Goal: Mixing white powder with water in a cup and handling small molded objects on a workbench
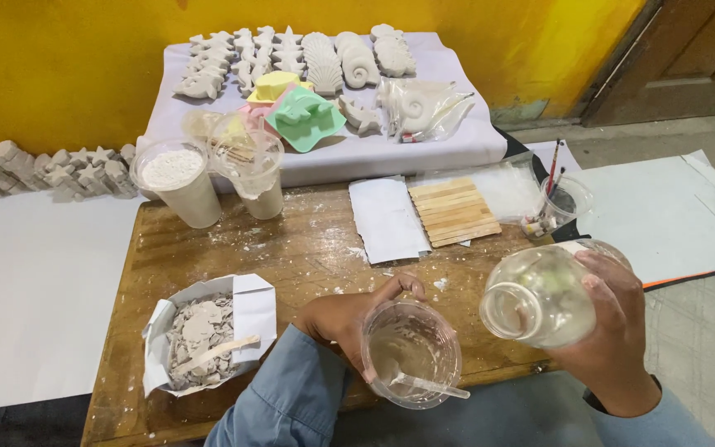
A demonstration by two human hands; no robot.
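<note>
Clear plastic: a round cup with a white stirring stick inside sits clamped in the left hand, fingers curled over its rim, at the near edge of the worn wooden bench. Just beside it, the right hand has its fingers wrapped round a tilted clear plastic bottle, mouth towards the cup.
</note>
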